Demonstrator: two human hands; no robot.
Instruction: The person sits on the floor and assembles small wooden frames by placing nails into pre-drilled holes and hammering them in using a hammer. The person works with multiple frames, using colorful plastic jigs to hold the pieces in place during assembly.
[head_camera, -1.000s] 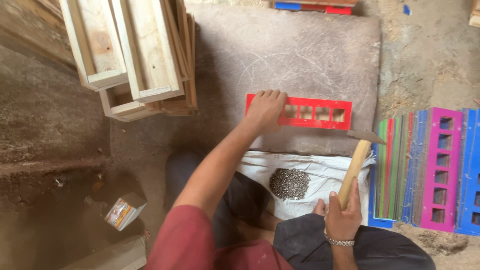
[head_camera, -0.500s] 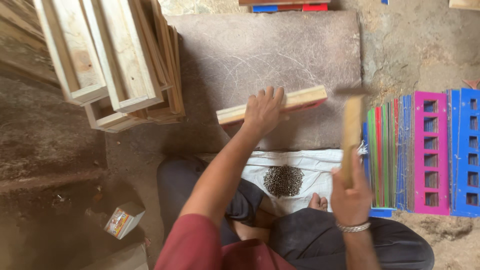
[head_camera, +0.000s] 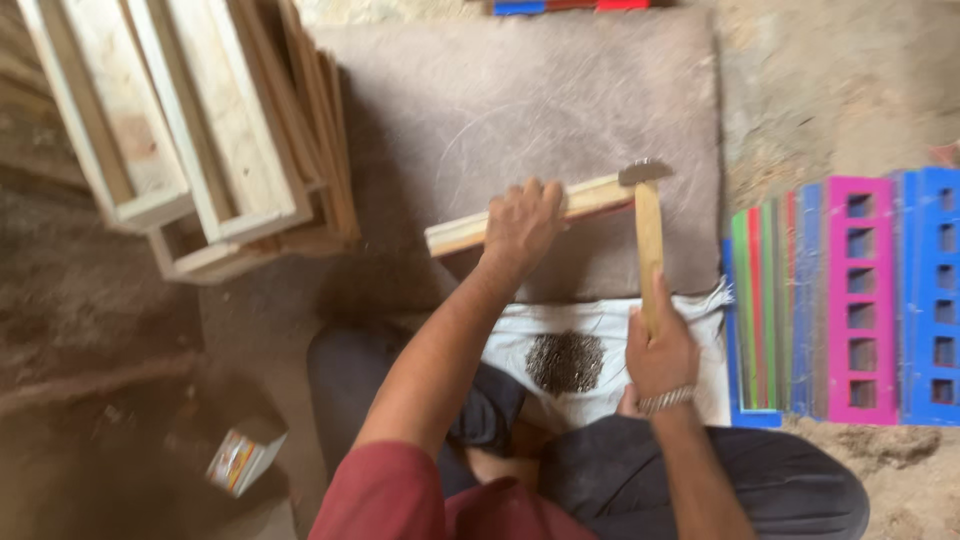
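— Wooden strip (head_camera: 590, 200) first: where does it sit for you?

— It lies tilted across the grey slab (head_camera: 480, 90), near the slab's front edge, low end to your left. Further left, the stacked wooden frames (head_camera: 200, 130) lean over the slab's left edge, so that side is crowded; the slab beyond the strip is bare.

— And your left hand (head_camera: 522, 222)?

— You press it down over the strip's middle, fingers curled over the far edge, pinning it to the slab.

— The right hand (head_camera: 658, 350)?

— You clench it round the wooden handle of the hammer (head_camera: 648, 240), whose metal head touches the strip's right end. Between your hands, the nail pile (head_camera: 565, 362) rests on a white cloth (head_camera: 610, 325) over your lap. At your right, the coloured slotted panels (head_camera: 860, 295) lie just beside the slab's edge.
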